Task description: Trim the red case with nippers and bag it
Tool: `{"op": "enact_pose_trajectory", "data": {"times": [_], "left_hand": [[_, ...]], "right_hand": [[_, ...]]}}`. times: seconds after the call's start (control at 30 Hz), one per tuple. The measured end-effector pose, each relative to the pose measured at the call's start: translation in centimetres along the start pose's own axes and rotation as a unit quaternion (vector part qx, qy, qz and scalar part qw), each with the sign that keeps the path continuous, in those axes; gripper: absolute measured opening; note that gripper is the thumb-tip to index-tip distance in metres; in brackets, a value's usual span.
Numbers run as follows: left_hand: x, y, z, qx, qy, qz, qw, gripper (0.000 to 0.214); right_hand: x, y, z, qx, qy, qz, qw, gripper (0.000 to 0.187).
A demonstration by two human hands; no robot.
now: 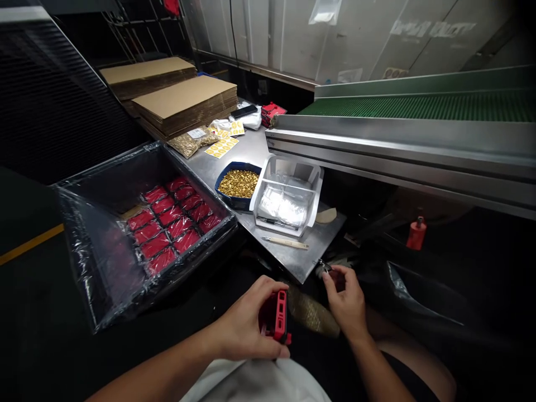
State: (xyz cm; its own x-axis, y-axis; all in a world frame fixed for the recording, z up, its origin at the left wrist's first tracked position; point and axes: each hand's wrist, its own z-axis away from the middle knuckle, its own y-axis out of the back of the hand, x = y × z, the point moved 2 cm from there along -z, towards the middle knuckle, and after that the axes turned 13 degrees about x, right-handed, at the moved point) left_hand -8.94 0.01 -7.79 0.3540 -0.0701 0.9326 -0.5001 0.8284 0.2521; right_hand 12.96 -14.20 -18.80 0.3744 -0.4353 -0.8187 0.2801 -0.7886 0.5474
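My left hand (247, 324) is closed around a small red and black case (278, 315), held edge-up over my lap. My right hand (345, 301) is beside it to the right, fingers curled and pinched around a small dark item that I cannot make out. Both hands are just below the near corner of the steel table (288, 259). A bag of small gold parts (312, 315) lies between my hands, lower down.
A plastic-lined black bin (96, 262) at left holds rows of red packs (171, 223). On the table are a blue tray of gold parts (238, 183), a clear tray of plastic bags (287, 198), a pen (285, 242), yellow stickers (221, 146) and stacked cardboard (184, 103). A green conveyor (419, 106) runs at right.
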Motion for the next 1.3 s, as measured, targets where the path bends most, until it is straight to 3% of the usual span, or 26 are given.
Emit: {"op": "enact_pose_trajectory", "data": {"times": [0.03, 0.1, 0.2, 0.3, 0.47, 0.57, 0.63, 0.7, 0.77, 0.83, 0.93, 1.03, 1.1, 1.17, 1.23, 1.3], "left_hand": [[0.1, -0.1, -0.1, 0.000, -0.001, -0.002, 1.000, 0.086], [0.1, -0.2, -0.3, 0.000, 0.001, -0.007, 1.000, 0.088], [-1.0, -0.4, -0.5, -0.004, 0.042, -0.006, 0.999, 0.090], [-3.1, -0.6, -0.4, -0.019, 0.101, 0.018, 0.995, 0.088], [-5.8, -1.1, 0.3, -0.042, 0.155, 0.136, 0.978, 0.052], [-5.6, -0.3, 0.2, 0.007, 0.136, 0.050, 0.989, 0.040], [-5.0, 0.6, -0.1, 0.025, 0.101, -0.028, 0.994, 0.035], [-4.6, 1.6, -0.5, 0.032, 0.060, -0.092, 0.993, 0.030], [-5.0, 2.2, -0.8, 0.044, 0.035, -0.118, 0.992, 0.029], [-6.0, 2.4, -1.0, 0.064, 0.030, -0.108, 0.992, 0.033], [-7.8, 2.0, -1.0, 0.116, 0.030, -0.065, 0.991, 0.043], [-8.9, 0.8, -1.1, 0.157, 0.057, 0.019, 0.986, 0.048], [-9.0, -0.3, -1.1, 0.128, 0.096, 0.104, 0.982, 0.039], [-8.8, -1.6, -1.2, 0.046, 0.154, 0.205, 0.965, 0.032], [-8.5, -2.6, -1.1, -0.053, 0.221, 0.294, 0.928, 0.049], [-8.2, -3.0, -1.2, -0.108, 0.272, 0.354, 0.888, 0.065]], "right_hand": [[-0.1, 0.0, 0.1, 0.009, 0.016, -0.001, 1.000, 0.034], [0.1, -0.3, 0.5, -0.029, 0.031, 0.015, 0.999, 0.031], [1.1, -1.1, 1.2, -0.099, -0.008, 0.033, 0.995, 0.030], [1.7, -1.4, 1.6, -0.091, -0.041, 0.018, 0.995, 0.034], [1.2, -1.5, 1.6, -0.136, -0.046, 0.013, 0.990, 0.032], [0.7, -1.2, 1.1, -0.143, -0.068, 0.012, 0.987, 0.029], [0.3, -0.7, 0.7, -0.104, -0.070, -0.004, 0.992, 0.031], [-0.1, -0.2, 0.5, -0.062, -0.044, -0.015, 0.997, 0.034], [-0.4, -0.1, 0.5, -0.075, -0.009, -0.004, 0.997, 0.032], [-0.5, -0.1, 0.7, -0.089, 0.013, 0.002, 0.996, 0.030], [-0.6, 0.1, 1.1, -0.033, 0.031, -0.014, 0.999, 0.033], [-0.7, -0.3, 1.6, -0.075, 0.024, 0.005, 0.997, 0.031], [-0.9, -0.4, 2.0, -0.108, -0.006, -0.005, 0.994, 0.030], [-1.1, -0.5, 2.4, -0.117, -0.050, -0.052, 0.991, 0.033], [-1.4, -0.6, 2.7, -0.145, -0.107, -0.120, 0.976, 0.038], [-1.8, -0.7, 3.0, -0.180, -0.160, -0.181, 0.954, 0.045]]}}
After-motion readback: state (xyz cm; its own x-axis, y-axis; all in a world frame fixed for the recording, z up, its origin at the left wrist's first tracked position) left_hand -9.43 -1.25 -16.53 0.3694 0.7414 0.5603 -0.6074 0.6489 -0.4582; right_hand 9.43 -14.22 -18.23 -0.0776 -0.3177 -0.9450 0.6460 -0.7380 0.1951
